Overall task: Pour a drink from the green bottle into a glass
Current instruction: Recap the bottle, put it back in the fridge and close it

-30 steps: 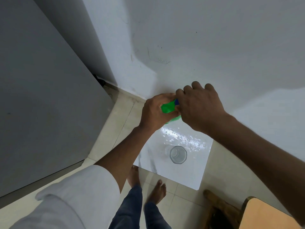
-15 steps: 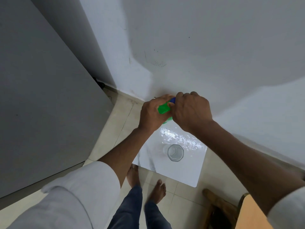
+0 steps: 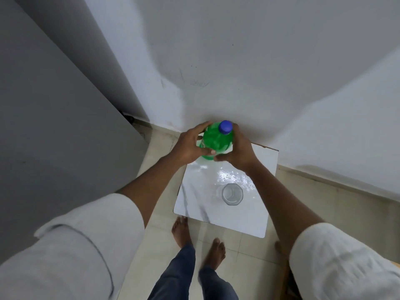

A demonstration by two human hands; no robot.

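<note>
A green plastic bottle with a blue cap stands upright at the far left of a small white table. My left hand wraps its left side and my right hand wraps its right side, below the cap. The cap is on and uncovered. A clear empty glass stands upright on the table, nearer to me and to the right of the bottle, apart from both hands.
The table sits in a corner against a white wall. A grey panel rises on the left. Beige floor tiles surround the table, with bare feet just in front of it.
My right hand has come off the cap and dropped to the bottle's right side. The blue cap now shows in full. The view has shifted and the bottle sits lower between both hands.
</note>
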